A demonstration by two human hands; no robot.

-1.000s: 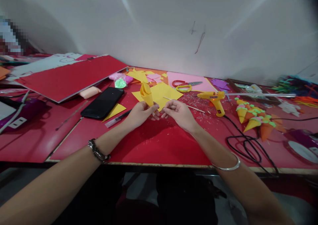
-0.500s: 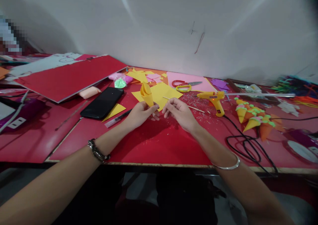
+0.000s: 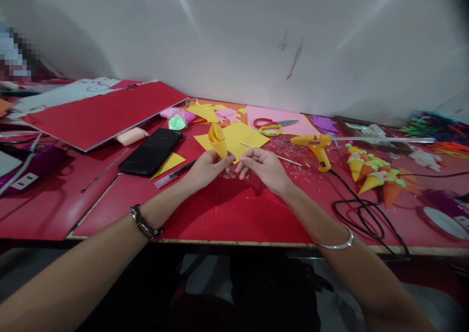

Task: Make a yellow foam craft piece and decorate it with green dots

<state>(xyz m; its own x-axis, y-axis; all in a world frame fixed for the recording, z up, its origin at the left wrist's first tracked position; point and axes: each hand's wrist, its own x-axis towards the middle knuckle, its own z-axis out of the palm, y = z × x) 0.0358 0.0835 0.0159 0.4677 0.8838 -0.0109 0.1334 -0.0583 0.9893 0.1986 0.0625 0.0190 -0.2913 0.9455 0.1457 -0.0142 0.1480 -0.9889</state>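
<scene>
Between the thumb and fingers of my left hand (image 3: 209,169) is a yellow paper cone (image 3: 217,139), rolled, with its wide end up and its point hidden in my grip. My right hand (image 3: 262,166) is closed in a pinch close beside the left fingertips; what it holds, if anything, is too small to make out. Behind both hands lies a sheet of yellow paper (image 3: 240,135) on the red table. A thin wooden stick (image 3: 289,160) lies just beyond my right hand, on a patch of fine shreds.
A yellow glue gun (image 3: 318,148) and its looped black cord (image 3: 361,210) are at right, near decorated paper cones (image 3: 373,178). Scissors (image 3: 274,125) lie at the back on pink paper. A black phone (image 3: 151,152), a pen (image 3: 176,173) and a red board (image 3: 106,112) are at left.
My right hand has shifted slightly left, bringing its fingertips closer to the left ones. The paper cone has turned or tilted very slightly in my left hand.
</scene>
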